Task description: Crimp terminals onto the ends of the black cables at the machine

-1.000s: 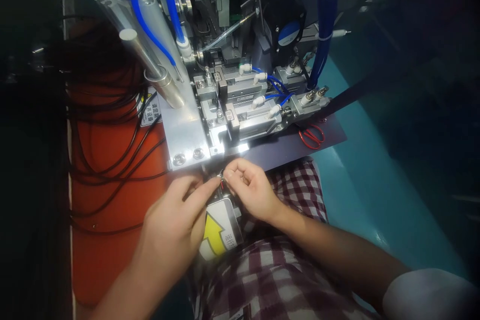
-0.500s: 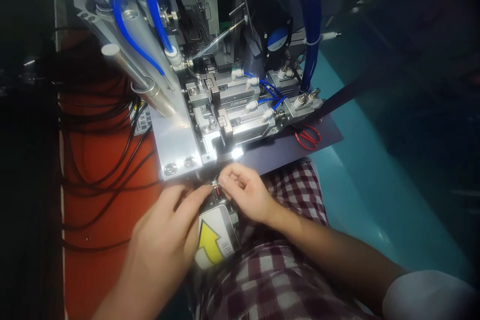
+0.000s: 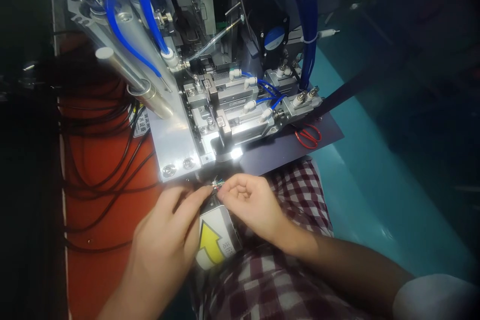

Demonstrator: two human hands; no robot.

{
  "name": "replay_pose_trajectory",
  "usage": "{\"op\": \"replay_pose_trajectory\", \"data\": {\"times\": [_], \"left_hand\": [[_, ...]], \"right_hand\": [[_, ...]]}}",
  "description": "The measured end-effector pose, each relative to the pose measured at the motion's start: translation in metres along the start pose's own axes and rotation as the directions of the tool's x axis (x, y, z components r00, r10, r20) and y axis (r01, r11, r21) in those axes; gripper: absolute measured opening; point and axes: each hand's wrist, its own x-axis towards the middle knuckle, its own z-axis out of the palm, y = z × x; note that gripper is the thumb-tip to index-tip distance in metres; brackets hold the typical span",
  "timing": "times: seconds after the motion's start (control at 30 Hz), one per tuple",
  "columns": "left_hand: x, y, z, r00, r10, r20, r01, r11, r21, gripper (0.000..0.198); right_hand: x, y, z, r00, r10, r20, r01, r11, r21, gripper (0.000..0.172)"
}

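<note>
In the head view, the left hand (image 3: 168,225) has its thumb and forefinger pressed together on a small bundle of thin, multi-coloured wires (image 3: 218,185). The right hand (image 3: 255,205) has its fingertips drawn together at the loose end and seems to pinch some strands, though the contact is partly hidden. The wires are held just off the near edge of a silver metal plate with two bolts (image 3: 178,142), beyond its near right corner, above a white sign with a yellow arrow (image 3: 212,240).

Judging the stage of the handwork, the strands are bared of any outer cover and partly fanned apart; sorting them looks unfinished, and whether any is joined to something cannot be told. Near the right corner of a flat dark-grey base plate (image 3: 270,155) lie two red loops (image 3: 308,136), perhaps scissor handles.

As for writing, the arrow sign bears Chinese characters, partly blurred. A white label with black Chinese print (image 3: 141,125), on the orange panel (image 3: 86,280), seems to include 养设备. Lettering on the blue-and-white round sticker (image 3: 274,38) is too small to read
</note>
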Motion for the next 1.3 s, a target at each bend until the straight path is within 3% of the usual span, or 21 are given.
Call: {"op": "replay_pose_trajectory", "data": {"times": [0.07, 0.13, 0.17, 0.2, 0.3, 0.37, 0.5, 0.9, 1.03, 1.2, 1.3], "left_hand": [[0.0, 0.0, 0.001, 1.0, 0.001, -0.004, -0.001, 1.0, 0.0, 0.024], [-0.001, 0.0, 0.002, 1.0, 0.002, -0.011, -0.002, 1.0, -0.01, 0.024], [-0.001, 0.0, 0.002, 1.0, 0.001, -0.013, -0.001, 1.0, -0.017, 0.024], [-0.002, 0.0, 0.002, 1.0, -0.002, -0.017, 0.001, 1.0, -0.022, 0.024], [-0.002, 0.0, 0.001, 1.0, -0.007, -0.019, 0.006, 1.0, -0.028, 0.024], [-0.002, 0.001, 0.001, 1.0, -0.005, -0.019, 0.004, 1.0, -0.03, 0.024], [-0.002, 0.001, 0.002, 1.0, -0.004, -0.025, 0.003, 1.0, -0.023, 0.024], [-0.002, 0.0, 0.001, 1.0, 0.007, -0.023, -0.007, 1.0, -0.016, 0.024], [-0.001, 0.0, 0.003, 1.0, 0.006, -0.019, -0.006, 1.0, -0.015, 0.025], [0.0, 0.0, 0.002, 1.0, -0.005, -0.009, 0.004, 1.0, -0.024, 0.026], [0.001, 0.001, 0.001, 1.0, -0.012, -0.007, 0.011, 0.999, -0.037, 0.026]], "right_hand": [[0.0, -0.002, -0.003, 0.963, -0.267, -0.038, 0.246, 0.928, -0.281, 0.011], [0.001, -0.005, -0.006, 0.858, -0.513, 0.029, 0.456, 0.736, -0.5, 0.014], [0.002, -0.006, -0.008, 0.816, -0.574, 0.067, 0.513, 0.666, -0.541, 0.014], [0.003, -0.007, -0.009, 0.804, -0.589, 0.086, 0.535, 0.651, -0.539, 0.014], [0.006, -0.007, -0.01, 0.889, -0.453, 0.065, 0.439, 0.804, -0.401, 0.01], [0.007, -0.006, -0.01, 0.915, -0.398, 0.061, 0.394, 0.853, -0.342, 0.008], [0.008, -0.004, -0.011, 0.889, -0.447, 0.094, 0.45, 0.823, -0.347, 0.009], [0.011, -0.003, -0.012, 0.913, -0.394, 0.103, 0.407, 0.878, -0.252, 0.01], [0.013, 0.0, -0.011, 0.955, -0.285, 0.085, 0.295, 0.943, -0.154, 0.007], [0.017, 0.002, -0.01, 0.994, -0.074, 0.078, 0.065, 0.991, 0.116, 0.009], [0.017, 0.0, -0.014, 0.996, 0.022, 0.084, -0.032, 0.993, 0.112, 0.014]]}}
